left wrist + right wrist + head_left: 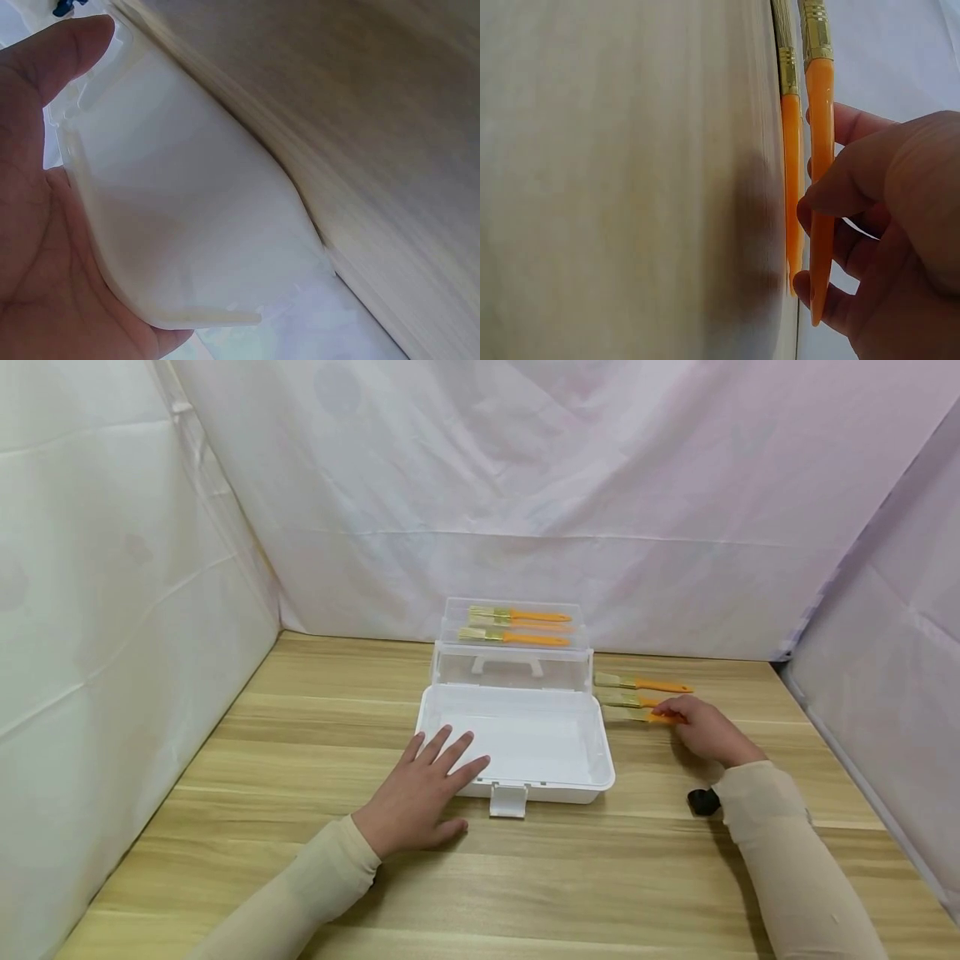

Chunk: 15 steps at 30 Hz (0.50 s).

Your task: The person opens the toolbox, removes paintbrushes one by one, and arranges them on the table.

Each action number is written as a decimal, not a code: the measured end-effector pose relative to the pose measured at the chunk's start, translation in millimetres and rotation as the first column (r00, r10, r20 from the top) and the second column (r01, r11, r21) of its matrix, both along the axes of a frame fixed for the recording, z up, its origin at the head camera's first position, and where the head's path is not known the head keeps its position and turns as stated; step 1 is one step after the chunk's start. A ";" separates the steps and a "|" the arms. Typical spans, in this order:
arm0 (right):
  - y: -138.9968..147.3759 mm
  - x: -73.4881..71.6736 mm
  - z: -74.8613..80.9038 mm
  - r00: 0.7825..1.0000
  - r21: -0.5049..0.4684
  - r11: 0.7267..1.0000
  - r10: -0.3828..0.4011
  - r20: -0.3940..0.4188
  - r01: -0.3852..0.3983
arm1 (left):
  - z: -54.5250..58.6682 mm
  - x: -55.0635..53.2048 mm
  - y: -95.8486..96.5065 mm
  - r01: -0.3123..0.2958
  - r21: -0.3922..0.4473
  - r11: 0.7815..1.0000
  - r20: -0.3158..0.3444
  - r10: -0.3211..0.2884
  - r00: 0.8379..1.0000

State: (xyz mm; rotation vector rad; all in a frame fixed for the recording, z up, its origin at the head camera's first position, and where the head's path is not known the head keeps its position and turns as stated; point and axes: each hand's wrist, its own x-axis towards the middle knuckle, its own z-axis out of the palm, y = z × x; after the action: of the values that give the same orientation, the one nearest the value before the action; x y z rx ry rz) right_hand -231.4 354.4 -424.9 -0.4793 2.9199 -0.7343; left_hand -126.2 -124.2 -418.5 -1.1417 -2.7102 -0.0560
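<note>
In the head view, my right hand (708, 728) pinches the orange handle of a paintbrush (663, 718). The right wrist view has this paintbrush (821, 135) between thumb and fingers, lifted off the wooden table. Beside it lies another paintbrush (790, 150), its pale bristles and brass-coloured ferrule pointing the same way. My left hand (420, 802) rests with spread, straight fingers over the front left rim of a white plastic box (517, 743), its lid tipped back. The left wrist view shows the box's outer wall (187, 187) beside the palm.
Two more paintbrushes (536, 640) lie on the clear lid (457, 622) behind the box. To its right, a further paintbrush (663, 686) lies farthest back on the table (525, 893). A latch (508, 802) hangs at the box's front. White cloth (525, 485) walls the table's back and sides.
</note>
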 end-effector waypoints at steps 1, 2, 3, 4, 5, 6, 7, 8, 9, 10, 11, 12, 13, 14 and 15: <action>-0.6 -0.4 0.1 1.000 0.006 1.000 0.004 -0.001 -0.004 | 0.0 0.1 -0.1 0.000 0.000 1.000 0.002 0.000 1.000; -1.4 -0.6 0.3 1.000 0.011 1.000 0.006 0.001 -0.006 | 0.0 0.1 -0.1 0.000 0.001 1.000 0.002 0.000 1.000; -1.7 -0.8 0.3 1.000 0.016 1.000 0.004 0.006 -0.005 | 0.0 0.2 -0.1 0.001 0.003 1.000 0.003 -0.001 1.000; -2.0 -1.1 0.1 1.000 0.021 1.000 0.006 0.009 -0.006 | 0.1 0.3 -0.1 0.000 0.004 1.000 0.003 0.000 1.000; -1.8 -1.7 -0.2 1.000 0.026 1.000 0.008 0.011 -0.008 | 0.1 0.4 -0.1 0.000 0.004 1.000 0.004 0.000 1.000; -1.6 -2.3 -0.9 1.000 0.030 1.000 0.009 0.013 -0.009 | 0.1 0.4 -0.2 -0.001 0.004 1.000 0.004 0.001 1.000; -1.3 -2.7 -1.7 1.000 0.032 0.999 0.010 0.016 -0.011 | 0.2 0.5 -0.2 -0.002 0.003 1.000 0.006 0.001 1.000; -1.0 -3.2 -2.4 1.000 0.034 0.999 0.013 0.018 -0.013 | 0.3 0.5 -0.2 -0.001 0.004 1.000 0.005 0.001 1.000; -0.6 -3.7 -3.2 1.000 0.034 0.999 0.018 0.020 -0.019 | 0.4 0.6 -0.2 -0.002 0.004 1.000 0.006 0.002 1.000; 0.0 -4.4 -4.0 1.000 0.033 0.999 0.024 0.020 -0.025 | 0.5 0.6 -0.2 -0.001 0.006 1.000 0.005 0.001 1.000; 0.7 -5.1 -4.5 0.999 0.032 0.999 0.033 0.019 -0.033 | 0.7 0.6 -0.1 0.000 0.007 1.000 0.005 0.000 1.000; 1.1 -5.5 -5.3 0.999 0.032 0.999 0.038 0.019 -0.039 | 0.9 0.7 -0.1 0.000 0.008 1.000 0.004 0.000 1.000; 1.4 -5.9 -5.7 0.999 0.031 0.998 0.046 0.021 -0.047 | 1.1 0.7 -0.1 0.001 0.009 1.000 0.003 -0.001 1.000; 1.7 -6.4 -6.2 0.998 0.033 0.998 0.053 0.020 -0.054 | 1.2 0.7 -0.1 0.002 0.011 1.000 0.003 -0.002 1.000; 1.8 -6.8 -6.2 0.998 0.034 0.998 0.059 0.022 -0.060 | 1.4 0.8 -0.1 0.002 0.011 1.000 0.004 -0.002 1.000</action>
State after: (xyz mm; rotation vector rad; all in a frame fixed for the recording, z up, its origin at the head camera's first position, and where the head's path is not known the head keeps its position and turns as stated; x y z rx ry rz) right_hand -238.2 356.2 -431.1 -0.5489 2.8799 -0.6763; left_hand -125.5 -124.3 -417.2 -1.1425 -2.7089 -0.0728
